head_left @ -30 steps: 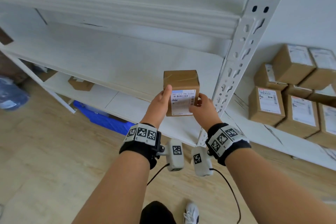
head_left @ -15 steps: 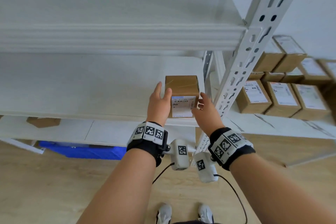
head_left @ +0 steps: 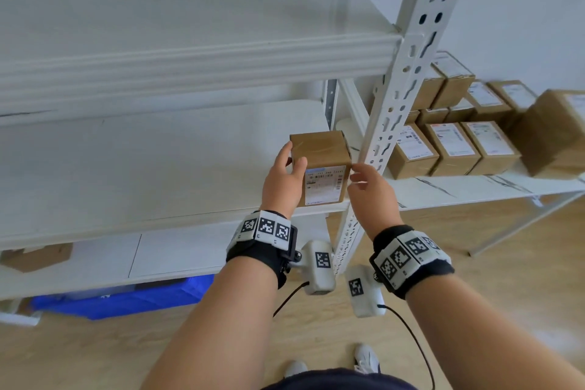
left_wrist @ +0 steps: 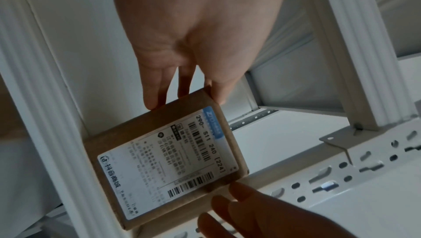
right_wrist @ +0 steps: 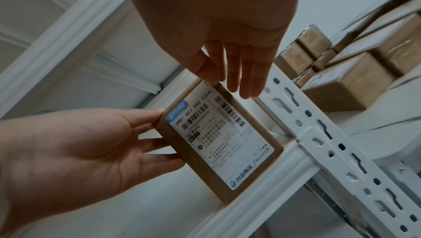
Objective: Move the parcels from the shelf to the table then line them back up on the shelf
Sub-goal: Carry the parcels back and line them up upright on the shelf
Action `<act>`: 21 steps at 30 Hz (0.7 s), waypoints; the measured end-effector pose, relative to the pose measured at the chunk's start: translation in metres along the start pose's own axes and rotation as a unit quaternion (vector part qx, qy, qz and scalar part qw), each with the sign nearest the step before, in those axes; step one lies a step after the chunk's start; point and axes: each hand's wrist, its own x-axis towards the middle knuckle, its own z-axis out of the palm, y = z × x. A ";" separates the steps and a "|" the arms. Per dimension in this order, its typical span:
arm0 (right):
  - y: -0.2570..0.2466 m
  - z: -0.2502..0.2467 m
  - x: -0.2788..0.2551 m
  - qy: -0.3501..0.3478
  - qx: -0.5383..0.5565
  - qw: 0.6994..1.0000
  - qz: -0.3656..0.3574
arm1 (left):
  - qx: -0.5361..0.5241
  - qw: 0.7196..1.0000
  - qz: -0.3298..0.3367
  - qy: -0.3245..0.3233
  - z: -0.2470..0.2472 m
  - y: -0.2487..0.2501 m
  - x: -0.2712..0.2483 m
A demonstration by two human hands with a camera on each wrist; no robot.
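The parcel [head_left: 319,165] that was carried in the air a second ago now stands upright on the shelf [head_left: 158,168], at its front edge, tight beside the perforated upright post [head_left: 392,123]. The left hand [head_left: 281,182] still holds it, thumb on the labelled front and fingers along the side. The right hand [head_left: 368,191] has let go: its fingers are relaxed, only the tips near the parcel's corner. So I'd say this parcel is placed. More parcels [head_left: 456,142] sit on the surface beyond the right hand, presumably next to come back.
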 end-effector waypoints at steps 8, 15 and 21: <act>0.013 -0.015 -0.001 0.028 0.012 0.999 0.039 | 0.033 0.999 0.021 -0.004 0.012 0.007 0.004; 0.019 -0.017 -0.001 0.026 0.027 0.998 0.049 | 0.054 0.998 0.026 -0.003 0.019 0.005 0.010; 0.021 -0.026 0.000 0.040 0.040 0.997 0.055 | 0.053 0.995 0.019 0.086 0.025 0.010 0.002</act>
